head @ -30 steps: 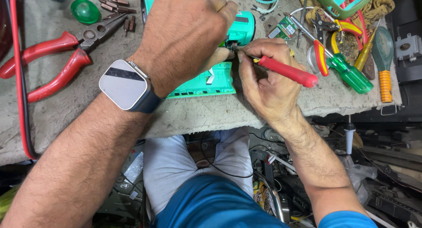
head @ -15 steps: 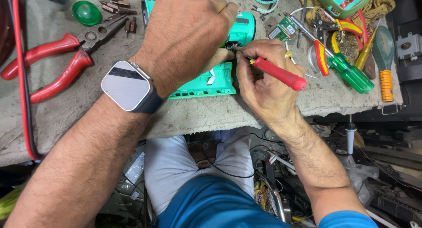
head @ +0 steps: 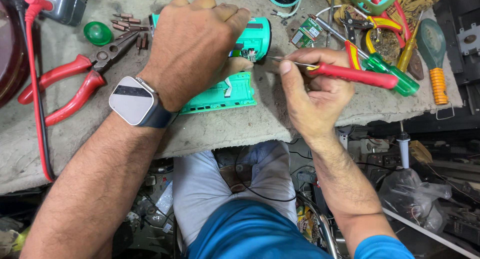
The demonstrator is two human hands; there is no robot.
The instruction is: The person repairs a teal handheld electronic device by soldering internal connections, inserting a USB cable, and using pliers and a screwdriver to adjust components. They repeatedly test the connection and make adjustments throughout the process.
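**Two hands on a green plastic housing at a cluttered bench**

The left hand (head: 192, 44) lies palm-down over the teal-green plastic tool housing (head: 235, 71), fingers curled together and clamped on it, pinning it to the grey cloth-covered bench top (head: 210, 134). A square-faced wristwatch with a dark strap (head: 132, 100) sits on that wrist. The housing lies near the middle of the bench, mostly hidden beneath the hand; its ribbed lower shell shows at 5 o'clock from the knuckles and its rounded end at 3 o'clock.

The right hand (head: 315, 91) is at 3 o'clock from the housing, fingers closed around the red-handled screwdriver with a thin metal shaft (head: 350, 74). The shaft points toward 9 o'clock, its tip reaching the small circuit area on the housing's rounded end; whether it touches cannot be told.

At 9 o'clock from the left hand lie red-handled pliers (head: 75, 84), jaws toward 2 o'clock. Just above them, at 12 o'clock, sit a round green plastic cap (head: 97, 32) and a scatter of brown screwdriver bits (head: 127, 25). A red cable (head: 35, 89) runs down the bench's left side.

At 1 o'clock from the right hand is a small green circuit board (head: 306, 31). Farther toward 3 o'clock lie a green translucent-handled screwdriver (head: 392, 74) and a green-and-orange handled tool (head: 435, 59), well apart from the housing.
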